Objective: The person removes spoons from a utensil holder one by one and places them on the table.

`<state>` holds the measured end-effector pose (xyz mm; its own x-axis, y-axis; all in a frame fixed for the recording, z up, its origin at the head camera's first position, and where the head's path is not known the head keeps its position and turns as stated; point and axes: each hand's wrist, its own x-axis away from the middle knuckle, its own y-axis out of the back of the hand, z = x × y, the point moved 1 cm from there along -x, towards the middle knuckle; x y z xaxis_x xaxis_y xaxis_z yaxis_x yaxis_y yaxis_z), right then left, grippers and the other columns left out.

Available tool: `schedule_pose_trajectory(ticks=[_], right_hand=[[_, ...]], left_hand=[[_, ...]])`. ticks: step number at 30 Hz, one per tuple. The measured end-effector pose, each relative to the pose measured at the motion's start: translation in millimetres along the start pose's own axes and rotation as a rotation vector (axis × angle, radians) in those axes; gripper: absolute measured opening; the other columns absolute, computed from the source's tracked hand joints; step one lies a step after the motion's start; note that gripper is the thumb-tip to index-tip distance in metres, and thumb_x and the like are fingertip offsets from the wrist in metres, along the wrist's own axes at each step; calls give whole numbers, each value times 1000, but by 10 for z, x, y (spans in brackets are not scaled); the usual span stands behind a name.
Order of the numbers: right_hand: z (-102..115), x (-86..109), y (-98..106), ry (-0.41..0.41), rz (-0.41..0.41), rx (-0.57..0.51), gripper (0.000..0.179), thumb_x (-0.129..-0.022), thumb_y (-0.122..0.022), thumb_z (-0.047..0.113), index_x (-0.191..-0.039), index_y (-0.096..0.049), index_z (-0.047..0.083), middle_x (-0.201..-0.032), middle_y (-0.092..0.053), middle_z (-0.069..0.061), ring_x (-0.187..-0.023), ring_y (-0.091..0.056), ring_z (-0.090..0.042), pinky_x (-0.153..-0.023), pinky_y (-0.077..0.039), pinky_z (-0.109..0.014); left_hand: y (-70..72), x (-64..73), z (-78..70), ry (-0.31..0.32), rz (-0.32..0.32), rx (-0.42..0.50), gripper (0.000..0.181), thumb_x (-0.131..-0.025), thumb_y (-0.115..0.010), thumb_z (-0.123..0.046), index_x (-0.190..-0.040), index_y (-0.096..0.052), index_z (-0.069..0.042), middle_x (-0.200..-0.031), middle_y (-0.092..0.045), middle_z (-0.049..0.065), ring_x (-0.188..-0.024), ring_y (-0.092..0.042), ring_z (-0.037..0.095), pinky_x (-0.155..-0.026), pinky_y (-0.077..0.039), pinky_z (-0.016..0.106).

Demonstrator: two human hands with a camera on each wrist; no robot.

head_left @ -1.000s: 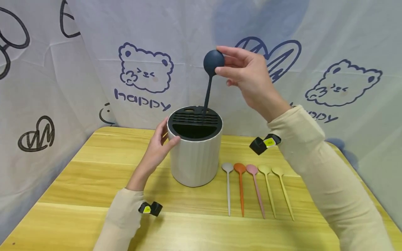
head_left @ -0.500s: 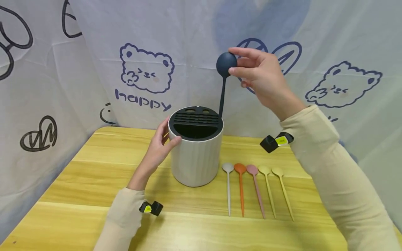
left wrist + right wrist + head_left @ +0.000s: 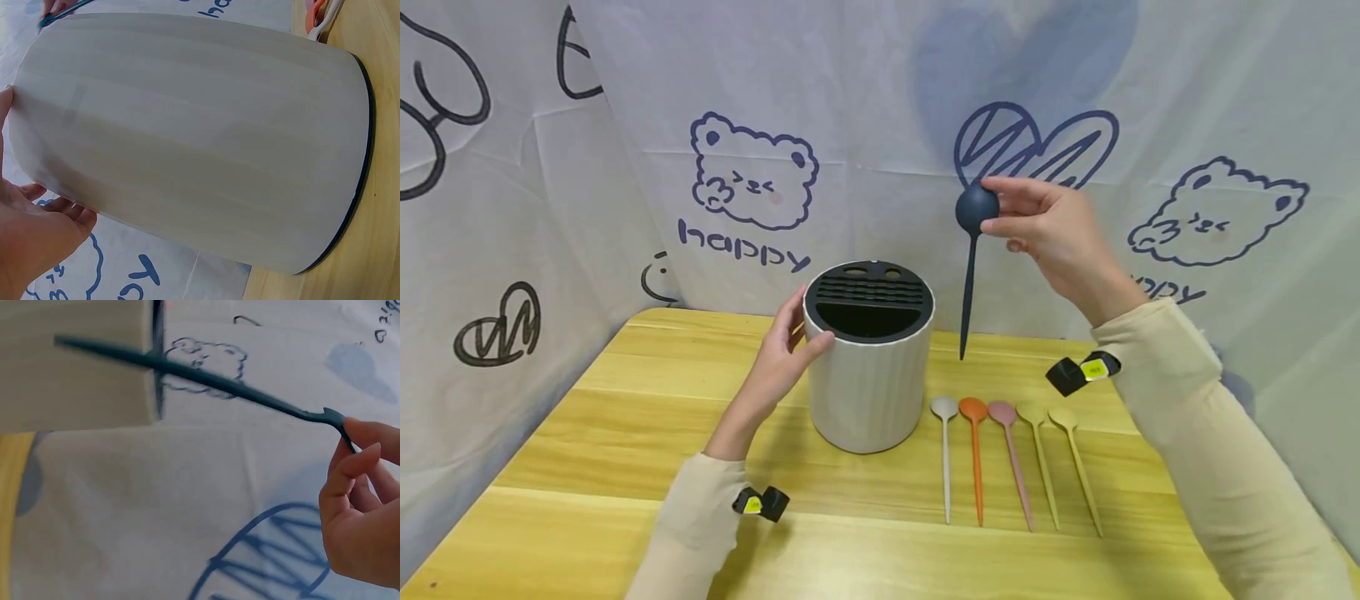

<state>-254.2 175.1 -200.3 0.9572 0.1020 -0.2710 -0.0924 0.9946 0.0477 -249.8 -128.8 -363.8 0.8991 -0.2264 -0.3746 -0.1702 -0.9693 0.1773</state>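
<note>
My right hand (image 3: 1063,246) pinches a dark blue spoon (image 3: 977,208) by its bowl, between thumb and fingers. The spoon hangs handle down in the air, right of a white ribbed utensil holder (image 3: 868,392). In the right wrist view the spoon handle (image 3: 206,378) crosses in front of the holder, apart from it as the head view shows. The holder stands upright, with a black lid (image 3: 870,312) that has slots, two small holes and a wide half-round opening. My left hand (image 3: 778,362) grips its upper left side, thumb in front, fingers partly hidden behind.
On the wooden table (image 3: 587,533), right of the holder, lie a grey spoon (image 3: 945,458), an orange spoon (image 3: 976,458), a pink spoon (image 3: 1011,450) and two yellow spoons (image 3: 1078,467), handles towards me. A printed cloth (image 3: 880,92) hangs behind the table.
My right hand has carried the blue spoon to the right and down, from above the lid to beside the holder. The left hand has kept its hold on the holder.
</note>
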Motion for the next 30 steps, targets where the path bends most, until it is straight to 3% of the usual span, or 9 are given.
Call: schedule_pose_trajectory(ticks=[11, 21, 25, 30], right_hand=[[-686, 98, 125, -194, 118, 120, 54, -84, -67, -9, -135, -51, -4, -94, -69, 3, -79, -61, -11, -58, -44, -19], [-1171, 247, 82, -248, 147, -99, 57, -82, -66, -14, -136, -48, -8, -98, -68, -1, -85, -64, -14, -71, -53, -22], [-1278, 338, 106, -250, 161, -97, 45, -83, -63, -15, -125, -59, -1, -98, -68, -1, -84, -63, -14, -73, -53, -23], [-1381, 424, 137, -248, 142, -95, 31, -88, -62, -8, -102, -72, 17, -94, -68, 1, -79, -57, -14, -66, -48, -22]], left_hand=[[-18, 5, -19, 12, 5, 3, 77, -92, -62, -28, -154, -20, -8, -156, -24, 10, -141, -26, 25, -115, -22, 41], [-25, 13, -5, 4, 5, 11, 75, -93, -61, -25, -154, -21, -8, -156, -25, 9, -141, -27, 25, -115, -23, 41], [-19, 12, 6, 6, 1, 4, 75, -93, -61, -25, -154, -21, -8, -156, -26, 9, -140, -28, 25, -114, -24, 40], [-8, 0, 7, 1, -9, -6, 76, -92, -62, -24, -154, -20, -6, -156, -25, 11, -140, -28, 26, -114, -24, 41]])
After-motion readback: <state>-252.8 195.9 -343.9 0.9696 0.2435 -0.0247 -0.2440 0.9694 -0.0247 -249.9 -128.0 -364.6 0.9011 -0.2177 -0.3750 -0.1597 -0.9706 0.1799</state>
